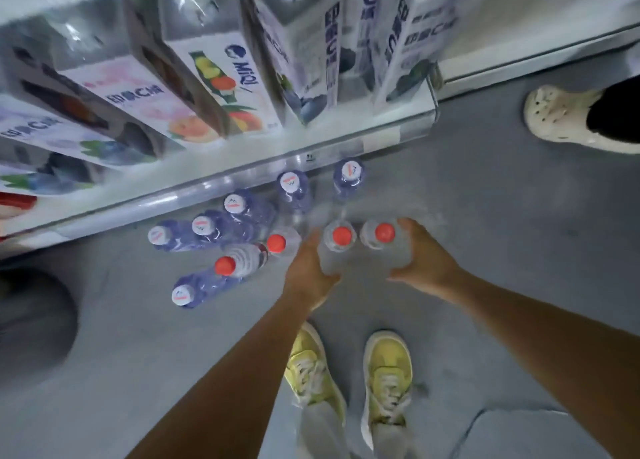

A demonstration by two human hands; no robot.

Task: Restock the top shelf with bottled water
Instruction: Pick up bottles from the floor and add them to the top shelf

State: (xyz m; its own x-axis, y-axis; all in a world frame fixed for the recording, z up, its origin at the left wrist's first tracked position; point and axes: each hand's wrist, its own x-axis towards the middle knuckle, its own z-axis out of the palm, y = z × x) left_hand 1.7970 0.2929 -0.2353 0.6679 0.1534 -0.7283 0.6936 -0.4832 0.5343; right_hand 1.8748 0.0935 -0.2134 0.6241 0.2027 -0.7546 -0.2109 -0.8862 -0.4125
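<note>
- My left hand [308, 271] wraps one red-capped water bottle [341, 240].
- My right hand [422, 258] grips its neighbour, another red-capped bottle [381, 235].
- Both bottles sit between my hands, above the grey floor [485, 216].

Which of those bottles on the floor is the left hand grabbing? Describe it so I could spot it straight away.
Start at the long white shelf edge, then drop to the cluster of plastic water bottles on the grey floor below it. The left hand grips a clear red-capped bottle just above the yellow shoes. It is the left one of the red-capped pair between the two hands; the purple bottles have white caps.
</note>
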